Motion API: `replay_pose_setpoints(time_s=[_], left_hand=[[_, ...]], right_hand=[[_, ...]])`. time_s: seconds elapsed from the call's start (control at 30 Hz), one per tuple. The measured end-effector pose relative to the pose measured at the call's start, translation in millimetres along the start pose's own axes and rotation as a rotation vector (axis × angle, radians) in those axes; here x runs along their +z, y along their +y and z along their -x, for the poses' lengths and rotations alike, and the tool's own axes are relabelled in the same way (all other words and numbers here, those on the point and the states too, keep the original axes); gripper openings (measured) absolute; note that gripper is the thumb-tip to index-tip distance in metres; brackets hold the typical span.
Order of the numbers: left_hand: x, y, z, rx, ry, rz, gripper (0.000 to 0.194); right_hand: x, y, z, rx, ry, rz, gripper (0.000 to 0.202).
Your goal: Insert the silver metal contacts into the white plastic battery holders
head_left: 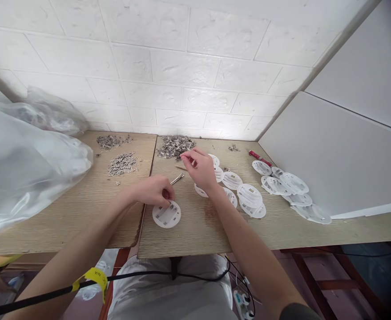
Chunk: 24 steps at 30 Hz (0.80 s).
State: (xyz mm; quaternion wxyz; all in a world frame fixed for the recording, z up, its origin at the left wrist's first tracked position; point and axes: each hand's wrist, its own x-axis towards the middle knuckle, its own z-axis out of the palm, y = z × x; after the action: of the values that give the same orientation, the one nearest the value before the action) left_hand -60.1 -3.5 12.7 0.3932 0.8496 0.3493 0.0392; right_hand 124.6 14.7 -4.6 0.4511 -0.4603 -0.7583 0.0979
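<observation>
White plastic makes up the round disc (166, 218) near the worktop's (195, 235) front edge. In the head view, the left hand (151, 191) has a narrow grip, fingertips at the disc's 12 o'clock rim; a silver tool (177, 178) juts out beside it toward 1 o'clock. Farther off at 12 o'clock, the right hand (199, 168) pinches narrowly near the metal pile (175, 146); I cannot tell whether it holds a piece. More discs (249, 195) lie toward 2 o'clock

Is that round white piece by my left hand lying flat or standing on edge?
Flat: the round white piece shows its broad face on the tabletop by your left hand.
</observation>
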Motion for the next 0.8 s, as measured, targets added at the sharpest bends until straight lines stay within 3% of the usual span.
replay_pose_setpoints(time_s=[0.13, 0.27, 0.5, 0.67, 0.8], left_hand=[[1.8, 1, 0, -0.051, 0.014, -0.026, 0.009], [9.7, 5, 2, -0.125, 0.104, -0.125, 0.008], [12.3, 6, 2, -0.133, 0.167, -0.144, 0.011], [-7.0, 0, -7, 0.059, -0.025, 0.226, 0.009], [-6.1, -5, -16, 0.170, 0.084, 0.733, 0.012]], right_hand=[[0, -1, 0, -0.012, 0.005, 0.006, 0.021], [1, -2, 0, -0.001, -0.014, 0.003, 0.020], [4, -2, 0, -0.024, -0.058, -0.018, 0.020], [6, 5, 0, 0.044, 0.028, -0.050, 0.019], [7, 11, 0, 0.134, 0.078, -0.097, 0.019]])
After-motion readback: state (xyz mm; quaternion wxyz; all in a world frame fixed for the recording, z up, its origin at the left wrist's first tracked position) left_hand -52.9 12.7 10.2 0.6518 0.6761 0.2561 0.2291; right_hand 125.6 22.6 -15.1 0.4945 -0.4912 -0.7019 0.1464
